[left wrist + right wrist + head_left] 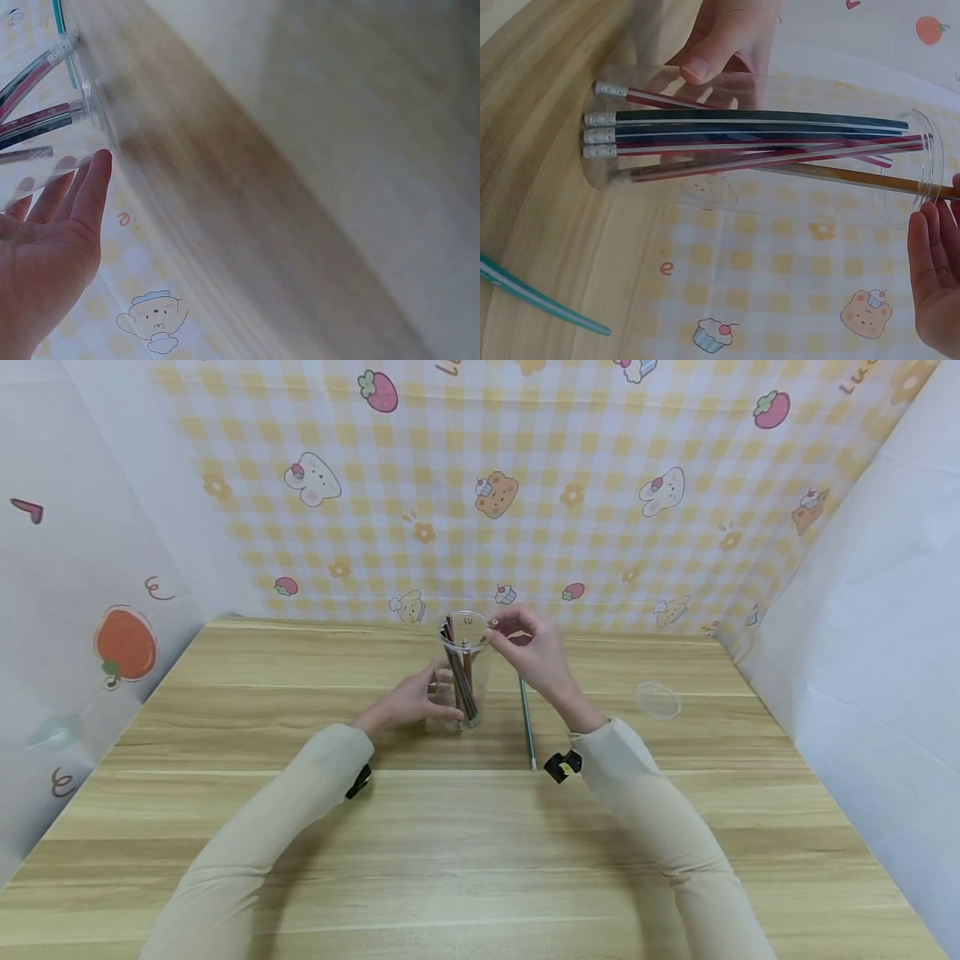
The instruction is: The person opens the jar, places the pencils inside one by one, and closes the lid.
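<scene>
A tall clear plastic cup (482,672) stands upright on the table with several striped pencils (459,668) leaning inside. My left hand (411,700) holds the cup low on its left side, thumb in front and fingers behind. At the rim, my right hand (534,652) pinches the upper end of a brown pencil (847,176), whose lower part is inside the cup. The right wrist view shows red-striped pencils (727,159) and dark pencils (757,118), eraser ends down. A green pencil (527,722) lies on the table right of the cup.
A clear round lid (657,700) lies on the wooden table (465,860) to the right. Behind the table hangs a yellow checked cloth (450,443), with a white cloth (877,635) along the right side.
</scene>
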Demonstrator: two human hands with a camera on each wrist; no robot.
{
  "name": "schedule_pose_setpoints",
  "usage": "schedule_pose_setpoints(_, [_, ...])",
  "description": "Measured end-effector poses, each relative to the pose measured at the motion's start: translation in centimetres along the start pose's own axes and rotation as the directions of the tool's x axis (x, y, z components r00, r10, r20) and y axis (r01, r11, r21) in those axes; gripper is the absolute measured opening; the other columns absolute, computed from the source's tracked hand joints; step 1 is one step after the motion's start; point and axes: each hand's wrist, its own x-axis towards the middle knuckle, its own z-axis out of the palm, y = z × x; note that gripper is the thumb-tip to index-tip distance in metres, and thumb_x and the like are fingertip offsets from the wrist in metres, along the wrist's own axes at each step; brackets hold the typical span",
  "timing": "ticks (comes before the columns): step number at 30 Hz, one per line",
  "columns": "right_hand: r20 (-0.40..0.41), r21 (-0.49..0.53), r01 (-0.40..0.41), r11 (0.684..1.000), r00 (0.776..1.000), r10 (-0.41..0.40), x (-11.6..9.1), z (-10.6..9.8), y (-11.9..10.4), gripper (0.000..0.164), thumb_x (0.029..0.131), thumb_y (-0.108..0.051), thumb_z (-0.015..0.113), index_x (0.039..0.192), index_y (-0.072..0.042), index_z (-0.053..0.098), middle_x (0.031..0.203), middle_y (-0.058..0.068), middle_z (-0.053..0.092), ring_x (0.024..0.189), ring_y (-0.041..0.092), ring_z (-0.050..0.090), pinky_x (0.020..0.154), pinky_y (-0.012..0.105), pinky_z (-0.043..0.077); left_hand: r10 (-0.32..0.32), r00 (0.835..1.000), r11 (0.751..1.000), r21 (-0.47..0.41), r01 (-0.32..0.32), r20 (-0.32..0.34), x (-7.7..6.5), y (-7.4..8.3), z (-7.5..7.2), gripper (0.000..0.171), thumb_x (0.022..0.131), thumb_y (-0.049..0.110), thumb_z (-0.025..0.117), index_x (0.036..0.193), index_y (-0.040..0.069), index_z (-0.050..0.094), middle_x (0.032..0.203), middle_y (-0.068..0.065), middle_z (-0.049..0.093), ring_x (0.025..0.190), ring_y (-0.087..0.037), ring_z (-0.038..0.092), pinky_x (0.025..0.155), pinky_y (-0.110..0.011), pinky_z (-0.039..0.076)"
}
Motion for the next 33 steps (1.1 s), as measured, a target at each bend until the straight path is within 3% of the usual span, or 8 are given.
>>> schedule_pose_setpoints(4, [0.005, -0.03, 0.031, 0.999, 0.999, -0.031, 0.1, 0.2, 0.8, 0.011, 0.08, 0.001, 0.06, 0.089, 0.006, 0.059, 0.084, 0.011, 0.06, 0.075, 0.017, 0.055, 0.065, 0.033, 0.051, 0.004, 1.0, 1.0, -0.009, -0.004, 0.004, 0.0, -0.1, 0.0, 0.084, 0.068, 0.02, 0.077, 0.135, 0.02, 0.026, 0.126, -0.016, 0.043, 0.114, -0.027, 0.041, 0.095, -0.04, 0.034])
schedule_pose_setpoints(9, [0.01, -0.048, 0.063, 0.997, 0.998, -0.063, 0.3, 0.4, 2.8, 0.012, 0.08, -0.004, 0.062, 0.091, 0.001, 0.059, 0.085, 0.007, 0.062, 0.074, 0.013, 0.056, 0.064, 0.031, 0.051, 0.002, 1.0, 1.0, -0.031, -0.001, 0.024, -0.8, 1.7, -0.1, 0.083, 0.071, 0.013, 0.075, 0.136, 0.015, 0.024, 0.127, -0.021, 0.042, 0.116, -0.03, 0.039, 0.096, -0.042, 0.032])
schedule_pose_setpoints(12, [0.019, -0.063, 0.057, 0.996, 0.998, -0.056, 0.1, 0.4, 1.5, 0.012, 0.08, 0.0, 0.061, 0.091, 0.003, 0.059, 0.086, 0.012, 0.062, 0.073, 0.018, 0.056, 0.064, 0.034, 0.051, -0.009, 1.0, 1.0, -0.025, 0.009, 0.029, -1.4, 2.8, -0.2, 0.08, 0.072, 0.01, 0.073, 0.136, 0.012, 0.024, 0.127, -0.021, 0.041, 0.116, -0.031, 0.039, 0.096, -0.041, 0.032])
schedule_pose_setpoints(18, [0.057, -0.112, 0.077, 0.991, 0.996, -0.071, 0.0, 0.4, -0.3, 0.012, 0.079, 0.005, 0.06, 0.09, 0.008, 0.059, 0.086, 0.018, 0.062, 0.069, 0.026, 0.057, 0.062, 0.036, 0.051, -0.03, 0.999, 1.0, -0.01, 0.03, 0.025, -1.7, 3.4, -0.1, 0.077, 0.073, 0.01, 0.072, 0.135, 0.011, 0.026, 0.127, -0.02, 0.042, 0.115, -0.03, 0.039, 0.097, -0.041, 0.031])
schedule_pose_setpoints(26, [0.083, -0.19, 0.132, 0.973, 0.99, -0.118, 1.0, 0.2, 2.6, 0.014, 0.081, -0.004, 0.061, 0.093, 0.001, 0.063, 0.085, 0.008, 0.064, 0.067, 0.014, 0.057, 0.06, 0.024, 0.051, -0.024, 0.999, 1.0, -0.011, 0.025, 0.027, -1.5, 3.0, -0.2, 0.08, 0.072, 0.012, 0.074, 0.135, 0.011, 0.025, 0.127, -0.021, 0.041, 0.116, -0.031, 0.039, 0.097, -0.042, 0.03])
schedule_pose_setpoints(33, [0.19, -0.291, 0.125, 0.949, 0.979, -0.07, 1.8, -0.1, 2.1, 0.018, 0.083, -0.015, 0.062, 0.097, -0.005, 0.066, 0.086, 0.004, 0.065, 0.067, 0.011, 0.058, 0.057, 0.025, 0.048, -0.009, 1.0, 1.0, -0.007, 0.009, 0.012, -0.5, 0.9, -0.1, 0.085, 0.069, 0.019, 0.076, 0.136, 0.015, 0.025, 0.128, -0.02, 0.041, 0.116, -0.03, 0.039, 0.098, -0.044, 0.029])
